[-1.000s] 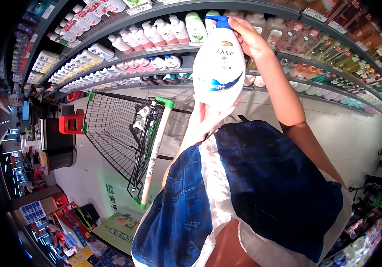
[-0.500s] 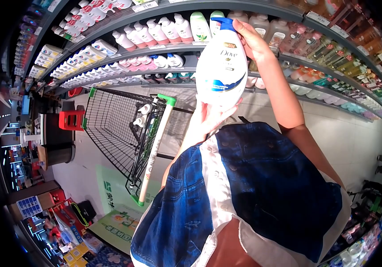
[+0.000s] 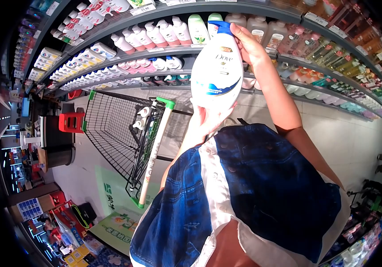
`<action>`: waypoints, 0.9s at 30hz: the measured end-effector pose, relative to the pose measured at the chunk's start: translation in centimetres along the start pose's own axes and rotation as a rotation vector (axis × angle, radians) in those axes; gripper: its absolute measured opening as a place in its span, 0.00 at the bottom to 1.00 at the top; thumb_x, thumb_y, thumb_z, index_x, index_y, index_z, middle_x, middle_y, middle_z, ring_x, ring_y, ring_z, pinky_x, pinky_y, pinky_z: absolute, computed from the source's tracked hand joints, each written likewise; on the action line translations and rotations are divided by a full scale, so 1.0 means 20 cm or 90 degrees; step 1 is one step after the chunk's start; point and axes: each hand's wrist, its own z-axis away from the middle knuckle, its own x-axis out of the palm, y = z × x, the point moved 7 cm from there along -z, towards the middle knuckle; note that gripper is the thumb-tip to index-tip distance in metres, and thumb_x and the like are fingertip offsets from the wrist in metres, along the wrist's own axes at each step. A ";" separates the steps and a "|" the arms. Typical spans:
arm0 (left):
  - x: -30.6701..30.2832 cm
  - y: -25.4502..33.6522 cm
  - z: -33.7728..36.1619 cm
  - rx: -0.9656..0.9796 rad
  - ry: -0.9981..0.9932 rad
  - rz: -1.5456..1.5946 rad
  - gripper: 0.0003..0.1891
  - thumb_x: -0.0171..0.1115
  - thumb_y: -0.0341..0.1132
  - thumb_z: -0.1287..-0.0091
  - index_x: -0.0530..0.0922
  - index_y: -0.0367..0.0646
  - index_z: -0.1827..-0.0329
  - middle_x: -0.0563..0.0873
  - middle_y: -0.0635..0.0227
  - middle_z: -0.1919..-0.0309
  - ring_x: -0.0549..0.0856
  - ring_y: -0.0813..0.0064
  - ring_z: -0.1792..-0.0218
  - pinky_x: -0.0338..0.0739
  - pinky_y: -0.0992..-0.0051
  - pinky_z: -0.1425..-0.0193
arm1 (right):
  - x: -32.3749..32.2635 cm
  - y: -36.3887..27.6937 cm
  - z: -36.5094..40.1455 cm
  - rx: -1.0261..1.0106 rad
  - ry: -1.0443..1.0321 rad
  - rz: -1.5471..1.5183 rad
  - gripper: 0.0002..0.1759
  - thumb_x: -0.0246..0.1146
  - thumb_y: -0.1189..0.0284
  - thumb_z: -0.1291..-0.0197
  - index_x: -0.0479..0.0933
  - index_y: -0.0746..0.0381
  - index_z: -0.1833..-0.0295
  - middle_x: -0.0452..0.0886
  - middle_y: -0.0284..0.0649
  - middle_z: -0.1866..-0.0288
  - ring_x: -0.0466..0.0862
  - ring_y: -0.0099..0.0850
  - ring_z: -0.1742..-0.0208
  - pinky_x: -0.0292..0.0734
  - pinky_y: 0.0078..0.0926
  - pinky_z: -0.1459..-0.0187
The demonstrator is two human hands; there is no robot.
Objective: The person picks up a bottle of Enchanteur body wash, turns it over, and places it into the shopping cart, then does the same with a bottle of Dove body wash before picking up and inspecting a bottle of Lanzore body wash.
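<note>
A white Dove pump bottle (image 3: 216,73) with a blue pump head (image 3: 221,26) is held up in front of me, its front label facing me. My right hand (image 3: 248,44) grips it near the neck, the thumb by the pump. Around the bottle's base is my left hand (image 3: 209,116), supporting it from below; part of those fingers is hidden behind the bottle. The bottle stands nearly upright, tilted a little. Behind it, bottles of several kinds line the shelf.
A black wire shopping cart (image 3: 111,129) with green corners stands to my left, its pale handle (image 3: 157,151) toward me. A red basket (image 3: 71,122) is beyond it. Curved shelves of bottles (image 3: 155,35) run across the front and right. Light floor tiles (image 3: 329,129) lie to the right.
The bottle and both hands have shifted slightly left and down in view. My grip looks the same.
</note>
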 end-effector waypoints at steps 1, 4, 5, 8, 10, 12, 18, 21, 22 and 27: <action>0.00 0.00 0.00 -0.001 0.000 -0.002 0.37 0.59 0.54 0.34 0.57 0.46 0.27 0.64 0.51 0.31 0.65 0.49 0.30 0.69 0.49 0.33 | 0.00 0.00 0.01 0.002 -0.001 0.003 0.32 0.66 0.48 0.43 0.75 0.64 0.46 0.84 0.37 0.55 0.85 0.22 0.55 0.81 0.23 0.52; 0.00 -0.01 0.00 -0.004 -0.001 -0.003 0.37 0.59 0.54 0.34 0.57 0.46 0.27 0.64 0.51 0.31 0.65 0.49 0.30 0.69 0.49 0.33 | 0.00 -0.03 0.03 0.003 0.011 0.008 0.32 0.67 0.49 0.43 0.74 0.64 0.44 0.84 0.38 0.54 0.85 0.24 0.54 0.81 0.24 0.51; 0.00 -0.01 0.00 -0.004 0.000 -0.003 0.37 0.59 0.54 0.34 0.57 0.46 0.27 0.64 0.51 0.31 0.65 0.49 0.31 0.69 0.49 0.33 | 0.00 -0.04 0.04 0.002 0.025 0.005 0.31 0.67 0.50 0.43 0.74 0.64 0.44 0.84 0.38 0.54 0.85 0.24 0.54 0.81 0.25 0.50; 0.01 -0.01 -0.01 -0.003 -0.002 -0.005 0.37 0.59 0.54 0.34 0.57 0.46 0.27 0.64 0.52 0.31 0.65 0.49 0.31 0.69 0.49 0.33 | 0.00 -0.05 0.04 0.003 0.056 -0.006 0.29 0.68 0.53 0.42 0.74 0.63 0.43 0.84 0.39 0.53 0.85 0.25 0.54 0.81 0.27 0.49; 0.01 -0.01 -0.01 -0.005 -0.003 -0.005 0.37 0.59 0.53 0.34 0.57 0.46 0.27 0.64 0.52 0.31 0.65 0.49 0.31 0.69 0.49 0.33 | 0.02 -0.08 0.06 0.004 0.074 -0.004 0.28 0.68 0.54 0.42 0.75 0.62 0.43 0.84 0.40 0.54 0.85 0.26 0.54 0.81 0.27 0.49; 0.01 -0.02 -0.02 -0.007 -0.002 -0.004 0.37 0.59 0.53 0.34 0.57 0.46 0.27 0.64 0.52 0.31 0.65 0.49 0.31 0.69 0.49 0.33 | 0.04 -0.11 0.09 0.003 0.094 0.008 0.28 0.68 0.55 0.42 0.75 0.62 0.43 0.84 0.40 0.54 0.85 0.26 0.54 0.81 0.27 0.49; 0.02 -0.02 -0.02 -0.008 -0.004 -0.003 0.37 0.59 0.53 0.33 0.57 0.46 0.27 0.64 0.52 0.31 0.65 0.50 0.31 0.69 0.50 0.33 | 0.00 -0.09 0.06 0.005 0.076 0.014 0.27 0.68 0.56 0.42 0.75 0.62 0.43 0.84 0.39 0.54 0.85 0.26 0.54 0.81 0.27 0.49; 0.02 -0.02 -0.02 -0.008 -0.004 -0.003 0.37 0.59 0.53 0.33 0.57 0.46 0.27 0.64 0.52 0.31 0.66 0.50 0.31 0.69 0.50 0.33 | 0.00 -0.09 0.06 -0.006 0.094 0.002 0.26 0.68 0.56 0.41 0.75 0.62 0.43 0.84 0.38 0.54 0.84 0.25 0.55 0.81 0.27 0.49; 0.02 -0.03 -0.02 -0.007 -0.003 -0.005 0.37 0.59 0.53 0.33 0.57 0.46 0.27 0.64 0.52 0.31 0.66 0.50 0.31 0.69 0.50 0.33 | 0.00 -0.09 0.06 -0.005 0.086 -0.005 0.26 0.68 0.57 0.42 0.75 0.62 0.44 0.84 0.38 0.54 0.84 0.25 0.54 0.81 0.27 0.49; 0.02 -0.03 -0.02 -0.006 -0.002 -0.006 0.37 0.59 0.53 0.33 0.57 0.46 0.27 0.64 0.52 0.31 0.66 0.50 0.31 0.69 0.50 0.33 | 0.00 -0.07 0.03 -0.029 0.071 0.005 0.29 0.68 0.50 0.43 0.77 0.62 0.45 0.84 0.37 0.57 0.85 0.23 0.58 0.82 0.23 0.55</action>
